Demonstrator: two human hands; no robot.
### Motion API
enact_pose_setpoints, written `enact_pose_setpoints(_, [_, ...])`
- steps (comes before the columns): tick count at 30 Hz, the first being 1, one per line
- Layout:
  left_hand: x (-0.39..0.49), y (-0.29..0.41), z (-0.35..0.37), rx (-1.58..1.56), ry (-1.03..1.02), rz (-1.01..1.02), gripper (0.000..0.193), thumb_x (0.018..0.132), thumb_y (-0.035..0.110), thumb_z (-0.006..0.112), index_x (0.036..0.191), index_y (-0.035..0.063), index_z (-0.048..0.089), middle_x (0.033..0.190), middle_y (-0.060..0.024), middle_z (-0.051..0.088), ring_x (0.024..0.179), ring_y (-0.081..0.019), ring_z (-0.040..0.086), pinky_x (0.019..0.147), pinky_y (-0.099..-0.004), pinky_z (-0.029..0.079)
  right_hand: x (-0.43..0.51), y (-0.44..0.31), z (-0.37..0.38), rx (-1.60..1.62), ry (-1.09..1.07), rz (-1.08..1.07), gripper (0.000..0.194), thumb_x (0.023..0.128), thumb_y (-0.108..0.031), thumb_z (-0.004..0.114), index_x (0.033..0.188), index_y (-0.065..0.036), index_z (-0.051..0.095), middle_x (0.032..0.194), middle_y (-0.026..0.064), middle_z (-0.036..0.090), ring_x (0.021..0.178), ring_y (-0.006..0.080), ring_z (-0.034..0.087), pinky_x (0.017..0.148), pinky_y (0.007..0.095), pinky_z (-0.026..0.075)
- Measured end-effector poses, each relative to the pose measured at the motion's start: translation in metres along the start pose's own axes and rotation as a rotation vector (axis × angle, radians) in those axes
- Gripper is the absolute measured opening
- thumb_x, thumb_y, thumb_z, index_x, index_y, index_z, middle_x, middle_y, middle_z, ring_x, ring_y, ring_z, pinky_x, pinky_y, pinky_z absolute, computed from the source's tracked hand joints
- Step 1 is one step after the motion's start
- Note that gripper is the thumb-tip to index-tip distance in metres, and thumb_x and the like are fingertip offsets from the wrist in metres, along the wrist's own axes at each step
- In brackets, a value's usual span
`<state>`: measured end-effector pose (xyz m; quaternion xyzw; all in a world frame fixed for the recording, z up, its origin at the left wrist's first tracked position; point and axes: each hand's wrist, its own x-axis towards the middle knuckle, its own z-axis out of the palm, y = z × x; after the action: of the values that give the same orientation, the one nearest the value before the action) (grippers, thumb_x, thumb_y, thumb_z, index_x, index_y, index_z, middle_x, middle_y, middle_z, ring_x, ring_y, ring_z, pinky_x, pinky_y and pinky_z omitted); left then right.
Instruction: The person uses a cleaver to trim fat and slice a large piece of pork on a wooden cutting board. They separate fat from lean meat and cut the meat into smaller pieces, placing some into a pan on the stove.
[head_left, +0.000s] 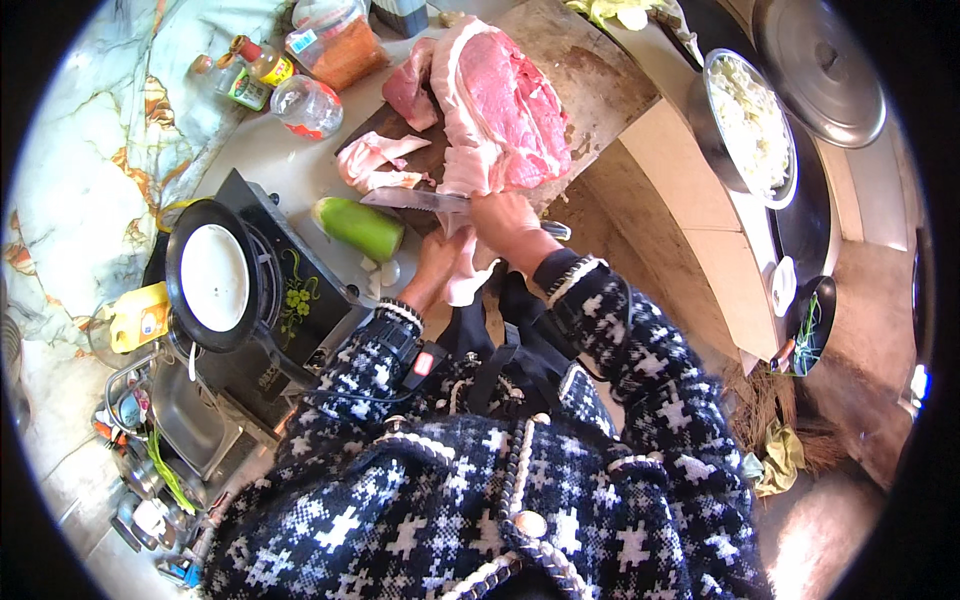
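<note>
A large slab of raw pork (499, 112) with a pale rind lies on a dark wooden cutting board (401, 129). My right hand (506, 221) grips a knife (416, 199) whose blade points left across the near end of the slab. Part of its handle shows past my wrist. Just below the blade, my left hand (442, 259) pinches a strip of pale rind (472, 277) that hangs over the counter's front edge. Left of the slab lie a loose strip of skin and fat (375, 161) and a smaller meat piece (412, 86). A cut green gourd-like vegetable (360, 227) rests beside my left hand.
To the left, a frying pan (180, 292) with a white plate (215, 277) in it sits on a black gas stove (300, 300). Bottles (244, 86) and a tub of red seasoning (345, 56) stand behind. A metal bowl of shredded vegetable (750, 127) is at right.
</note>
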<state>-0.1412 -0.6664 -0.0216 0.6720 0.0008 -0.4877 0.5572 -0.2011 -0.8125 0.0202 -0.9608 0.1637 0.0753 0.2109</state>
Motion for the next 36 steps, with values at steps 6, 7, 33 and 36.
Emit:
enact_pose_setpoints(6, [-0.016,-0.002,-0.007,-0.104,-0.026,0.011,0.040,0.087,0.030,0.074,0.114,0.0031,0.061,0.097,-0.0014,0.061,0.082,-0.0119,0.056,0.068,-0.0295,0.049,-0.016,0.036,-0.026,0.268,-0.006,0.065,0.022,0.078,-0.010,0.054,0.093,0.000,0.066,0.084,0.0255,0.066,0.083,0.0426,0.066,0.073,0.0505,0.053])
enact_pose_setpoints(7, [-0.015,-0.003,-0.008,-0.125,-0.029,-0.007,0.039,0.087,0.029,0.073,0.114,0.0035,0.060,0.097,-0.0015,0.060,0.081,-0.0119,0.055,0.067,-0.0302,0.049,-0.028,0.036,-0.028,0.305,0.069,0.076,0.020,0.077,-0.009,0.054,0.089,0.001,0.067,0.083,0.0260,0.066,0.082,0.0426,0.066,0.073,0.0506,0.053])
enact_pose_setpoints(33, [-0.019,-0.001,-0.020,-0.098,-0.086,-0.056,0.033,0.093,0.027,0.064,0.112,-0.0001,0.060,0.093,-0.0025,0.060,0.081,-0.0122,0.059,0.066,-0.0282,0.049,-0.016,0.023,0.002,0.325,-0.089,0.131,0.024,0.080,-0.017,0.058,0.087,0.003,0.070,0.089,0.0256,0.068,0.085,0.0390,0.068,0.074,0.0454,0.055])
enact_pose_setpoints(36, [-0.022,-0.002,-0.023,-0.075,-0.081,-0.100,0.035,0.091,0.029,0.067,0.112,0.0019,0.061,0.093,-0.0012,0.061,0.079,-0.0106,0.059,0.065,-0.0272,0.048,-0.031,0.033,-0.004,0.419,-0.063,0.191,0.026,0.079,-0.016,0.055,0.089,0.002,0.070,0.088,0.0281,0.066,0.087,0.0434,0.066,0.078,0.0490,0.053])
